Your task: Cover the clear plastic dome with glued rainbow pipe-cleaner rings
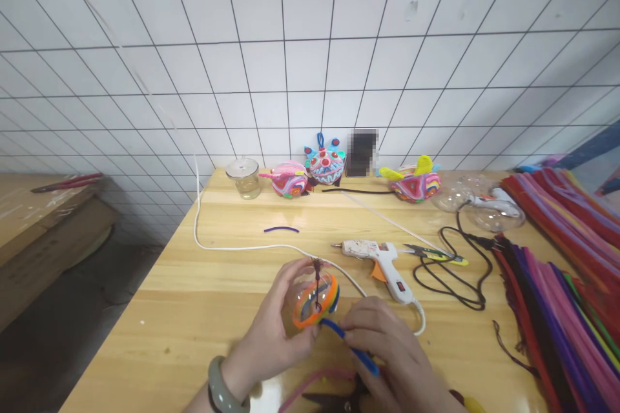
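My left hand [278, 332] is closed around a clear plastic ball [303, 290]. Orange, yellow and dark blue fuzzy pipe cleaner bands [305, 321] run round the ball, and a dark cord [317, 274] hangs at its top. A blue pipe cleaner [364, 360] is pinched in my right hand [387, 339], its far end meeting the ball's lower right side by my left thumb. Below my hands lie a pair of dark-handled scissors [334, 401] and a pink pipe cleaner [314, 379], both partly hidden.
A white glue gun [382, 261] lies beyond my right hand, near a yellow cutter [436, 253] and a black cable [448, 300]. Pipe cleaner bundles [557, 310] fill the right side. Along the wall stand a glass cup [243, 179] and decorated balls [325, 164]. A white cord [242, 247] crosses the table.
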`<state>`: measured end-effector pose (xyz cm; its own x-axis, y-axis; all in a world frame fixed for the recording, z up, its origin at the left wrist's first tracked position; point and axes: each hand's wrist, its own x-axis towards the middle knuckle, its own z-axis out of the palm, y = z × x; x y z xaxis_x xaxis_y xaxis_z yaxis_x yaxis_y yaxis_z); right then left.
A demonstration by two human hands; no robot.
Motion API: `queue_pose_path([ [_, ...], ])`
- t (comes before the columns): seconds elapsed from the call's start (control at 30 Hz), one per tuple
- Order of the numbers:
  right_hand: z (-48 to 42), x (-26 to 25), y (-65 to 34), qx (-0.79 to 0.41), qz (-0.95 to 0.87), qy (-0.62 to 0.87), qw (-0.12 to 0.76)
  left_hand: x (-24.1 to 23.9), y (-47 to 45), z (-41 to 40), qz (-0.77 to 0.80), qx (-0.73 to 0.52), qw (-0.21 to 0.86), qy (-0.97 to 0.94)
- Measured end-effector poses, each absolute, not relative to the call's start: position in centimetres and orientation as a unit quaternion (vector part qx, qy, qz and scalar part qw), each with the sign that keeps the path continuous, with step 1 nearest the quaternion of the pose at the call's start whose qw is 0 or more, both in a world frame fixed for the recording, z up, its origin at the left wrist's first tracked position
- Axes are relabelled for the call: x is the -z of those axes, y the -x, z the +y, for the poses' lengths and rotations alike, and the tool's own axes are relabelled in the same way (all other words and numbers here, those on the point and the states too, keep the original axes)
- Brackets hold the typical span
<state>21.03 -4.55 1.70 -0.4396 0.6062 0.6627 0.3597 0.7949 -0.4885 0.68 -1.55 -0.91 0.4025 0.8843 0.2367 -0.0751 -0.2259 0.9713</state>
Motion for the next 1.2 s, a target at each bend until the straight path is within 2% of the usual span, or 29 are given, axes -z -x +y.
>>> queue_pose_path([
  [0.33, -4.7, -2.4, -21.0, -0.086, -0.851, 0.258, 0.450, 0.6, -0.7, -1.4, 0.329, -0.454, 0.492, -0.666],
  [0.53, -4.8, -1.7, -20.8, -0.105, -0.847, 0.263, 0.451, 1.0, -0.4, -1.2, 0.324, -0.458, 0.517, -0.646],
  [0.6, -4.3, -1.2, -21.2, -0.100, -0.834, 0.306, 0.448, 1.2, -0.3, -1.1, 0.313, -0.463, 0.531, -0.636],
  [0.7, -2.6, -0.4, -22.9, -0.051, -0.766, 0.470, 0.435, 1.5, 0.0, -1.1, 0.312, -0.480, 0.529, -0.627],
  [0.77, -1.2, 0.1, -24.8, -0.061, -0.677, 0.645, 0.349, 1.5, 0.3, -1.1, 0.321, -0.496, 0.515, -0.621],
  [0.87, 0.5, 0.7, -27.5, -0.074, -0.619, 0.734, 0.269, 1.4, 0.5, -1.0, 0.335, -0.512, 0.500, -0.612],
  [1.03, 1.5, 2.1, -28.9, -0.150, -0.602, 0.766, 0.167, 1.2, 0.7, -0.8, 0.338, -0.520, 0.490, -0.612],
  [1.2, 1.9, 2.7, -29.0, -0.206, -0.599, 0.761, 0.143, 1.2, 0.7, -0.6, 0.332, -0.529, 0.495, -0.605],
])
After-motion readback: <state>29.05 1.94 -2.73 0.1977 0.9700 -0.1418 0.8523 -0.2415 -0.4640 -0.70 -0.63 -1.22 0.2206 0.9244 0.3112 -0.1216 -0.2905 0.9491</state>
